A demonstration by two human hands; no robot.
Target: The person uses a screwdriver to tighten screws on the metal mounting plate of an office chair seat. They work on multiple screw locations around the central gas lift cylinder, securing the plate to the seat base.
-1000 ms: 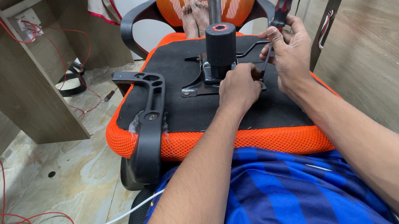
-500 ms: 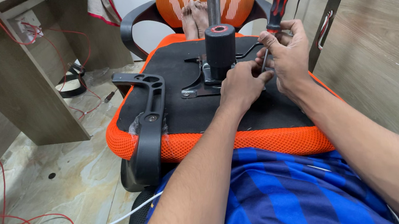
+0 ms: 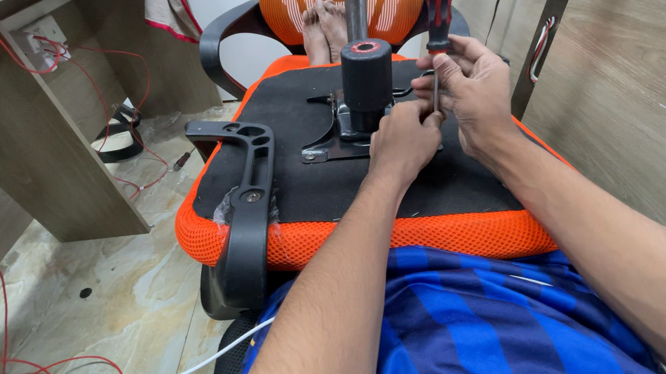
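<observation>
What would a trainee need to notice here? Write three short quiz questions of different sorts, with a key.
1. True or false: the orange chair seat lies with its black underside facing up.
2. Multiple choice: the right hand holds a) a hammer, b) a screwdriver with a red and black handle, c) a wrench.
3. Short answer: where is the left hand placed?

Key
1. True; the metal mechanism plate and the black cylinder stand on top.
2. b; the screwdriver stands upright, its tip pointing down at the underside.
3. On the underside beside the black cylinder, at the lower end of the screwdriver shaft.
</observation>
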